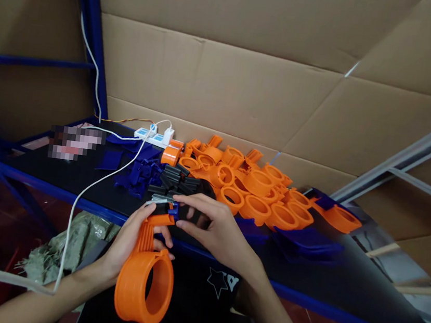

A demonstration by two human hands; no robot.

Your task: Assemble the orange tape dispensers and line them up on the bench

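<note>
My left hand (pixel 125 247) is closed around the handle of an orange plastic part with a wide ring (pixel 145 286), and the ring hangs below the fingers. At the handle's upper end sits a black cylindrical piece (pixel 161 208), with a small blue plastic piece (pixel 173 212) beside it. The thumb and forefinger of my right hand (pixel 222 230) bracket that blue piece from the right and seem to pinch it. Just behind my fingertips lie a spring-like metal piece (pixel 161 198) and several black cylinders (pixel 178 178) on the bench.
A heap of orange ringed parts (pixel 259 188) covers the right middle of the black bench (pixel 60 174). Small blue pieces (pixel 139 170) lie left, flat blue pieces (pixel 303 243) right. Behind stands a power strip (pixel 151 135); its white cable (pixel 77 202) crosses the bench's front edge.
</note>
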